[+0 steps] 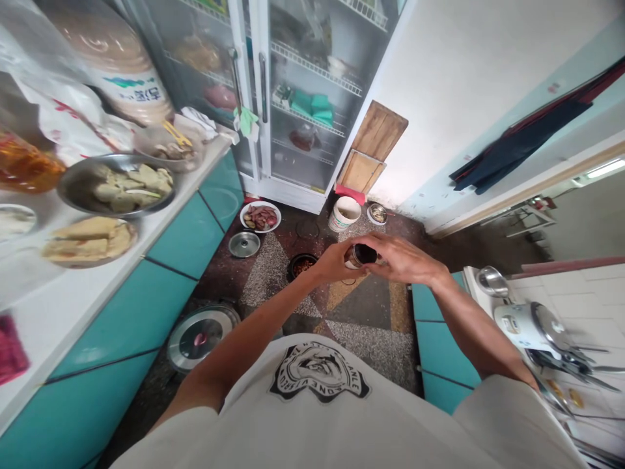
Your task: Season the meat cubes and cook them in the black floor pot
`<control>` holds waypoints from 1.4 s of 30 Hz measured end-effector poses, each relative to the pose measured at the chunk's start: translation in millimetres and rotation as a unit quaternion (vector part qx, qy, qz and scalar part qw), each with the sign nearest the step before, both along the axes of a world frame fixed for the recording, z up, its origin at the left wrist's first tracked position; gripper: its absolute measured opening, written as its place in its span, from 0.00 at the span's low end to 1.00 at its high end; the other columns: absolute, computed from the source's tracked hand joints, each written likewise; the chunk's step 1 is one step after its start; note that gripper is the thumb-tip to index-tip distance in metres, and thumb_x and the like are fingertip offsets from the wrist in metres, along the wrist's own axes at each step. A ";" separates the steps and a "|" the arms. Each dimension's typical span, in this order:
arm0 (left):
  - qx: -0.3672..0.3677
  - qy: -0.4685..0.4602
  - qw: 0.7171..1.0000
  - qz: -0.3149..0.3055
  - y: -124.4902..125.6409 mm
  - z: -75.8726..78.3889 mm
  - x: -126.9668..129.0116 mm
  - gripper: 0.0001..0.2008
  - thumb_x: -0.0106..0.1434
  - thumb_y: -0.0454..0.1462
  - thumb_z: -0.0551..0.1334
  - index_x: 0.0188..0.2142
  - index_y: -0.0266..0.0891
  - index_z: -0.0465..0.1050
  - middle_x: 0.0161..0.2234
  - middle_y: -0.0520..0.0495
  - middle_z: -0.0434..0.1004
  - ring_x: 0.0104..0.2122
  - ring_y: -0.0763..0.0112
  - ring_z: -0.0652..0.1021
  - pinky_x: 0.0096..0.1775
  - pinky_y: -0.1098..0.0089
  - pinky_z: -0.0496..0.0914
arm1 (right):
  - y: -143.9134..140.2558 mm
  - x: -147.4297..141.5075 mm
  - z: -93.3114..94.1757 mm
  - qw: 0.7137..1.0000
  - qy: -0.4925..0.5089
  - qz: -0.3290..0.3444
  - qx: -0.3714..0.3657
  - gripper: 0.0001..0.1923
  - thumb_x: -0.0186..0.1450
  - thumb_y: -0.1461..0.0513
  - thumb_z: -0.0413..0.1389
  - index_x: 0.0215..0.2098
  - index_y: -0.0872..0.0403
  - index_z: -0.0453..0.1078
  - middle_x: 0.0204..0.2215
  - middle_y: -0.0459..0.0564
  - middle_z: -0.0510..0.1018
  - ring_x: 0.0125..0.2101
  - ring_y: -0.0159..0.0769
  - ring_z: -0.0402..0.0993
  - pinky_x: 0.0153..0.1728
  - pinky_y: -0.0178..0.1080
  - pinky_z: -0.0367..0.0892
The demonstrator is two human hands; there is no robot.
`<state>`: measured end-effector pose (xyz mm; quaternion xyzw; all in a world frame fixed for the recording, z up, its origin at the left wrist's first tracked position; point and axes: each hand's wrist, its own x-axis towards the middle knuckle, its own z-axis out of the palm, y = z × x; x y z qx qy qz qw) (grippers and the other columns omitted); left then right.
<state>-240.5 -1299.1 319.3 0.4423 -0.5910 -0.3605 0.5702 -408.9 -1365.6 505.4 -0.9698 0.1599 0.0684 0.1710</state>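
A small jar (364,255) with a dark top is held up in front of me, over the floor. My left hand (336,262) is wrapped round its left side. From the right, my right hand (403,256) is closed about the same jar, with fingers at its top edge. Whether the dark top is a lid or the contents, I cannot tell. Below and left of my left hand, a dark bowl (301,266) with reddish pieces stands on the floor.
On the left counter (195,172) stand a metal bowl of pale slices (81,187), a plate of yellowish slabs (90,241) and a large bottle (129,81). A fridge (293,189) is ahead. A white bucket (344,221) and a rice cooker (522,326) are to the right.
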 end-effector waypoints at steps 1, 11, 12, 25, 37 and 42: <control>-0.004 0.013 1.000 -0.011 -0.7 -1.0 1.7 0.33 0.57 0.49 0.80 0.57 0.39 0.78 0.37 0.49 0.82 0.34 0.66 0.77 0.38 0.67 0.71 | 0.4 1.6 3.3 1.000 -0.006 0.022 0.014 0.29 0.75 0.60 0.63 0.73 0.41 0.71 0.63 0.54 0.83 0.63 0.51 0.80 0.66 0.58 0.77; 0.010 0.012 1.000 -0.007 -6.2 -3.1 11.1 0.29 0.55 0.51 0.80 0.49 0.38 0.77 0.31 0.55 0.75 0.31 0.72 0.71 0.34 0.71 0.65 | -9.5 4.7 -15.6 0.996 -0.058 -0.055 -0.042 0.40 0.72 0.49 0.71 0.78 0.43 0.66 0.68 0.59 0.79 0.66 0.62 0.78 0.67 0.63 0.77; 0.007 0.008 1.000 -0.006 -6.3 -3.5 11.0 0.28 0.56 0.50 0.80 0.48 0.38 0.76 0.31 0.56 0.74 0.31 0.72 0.70 0.34 0.71 0.64 | -9.5 5.1 -16.3 0.994 -0.054 -0.070 -0.059 0.36 0.73 0.49 0.70 0.75 0.44 0.70 0.63 0.59 0.83 0.62 0.61 0.82 0.63 0.61 0.79; -0.010 0.044 0.999 -0.017 -9.9 -2.1 9.1 0.33 0.56 0.49 0.80 0.57 0.37 0.78 0.35 0.52 0.80 0.32 0.71 0.74 0.35 0.71 0.67 | -18.2 3.4 -22.4 0.995 -0.086 -0.043 -0.017 0.32 0.71 0.56 0.72 0.71 0.43 0.75 0.57 0.54 0.86 0.54 0.53 0.85 0.57 0.54 0.81; 0.034 0.079 0.996 -0.030 -5.0 -8.4 30.7 0.33 0.52 0.52 0.84 0.48 0.38 0.75 0.41 0.48 0.82 0.40 0.66 0.80 0.43 0.68 0.74 | -34.6 -11.4 -75.5 0.839 -0.300 -0.172 0.420 0.31 0.65 0.51 0.74 0.64 0.43 0.74 0.59 0.52 0.82 0.52 0.44 0.81 0.44 0.42 0.82; 0.041 0.066 0.997 0.017 0.9 -12.6 37.3 0.33 0.55 0.52 0.82 0.50 0.38 0.76 0.43 0.46 0.84 0.41 0.65 0.81 0.44 0.67 0.76 | -18.7 6.4 -150.2 0.683 -0.395 -0.322 0.523 0.24 0.66 0.39 0.71 0.45 0.47 0.76 0.40 0.48 0.82 0.35 0.38 0.78 0.26 0.35 0.72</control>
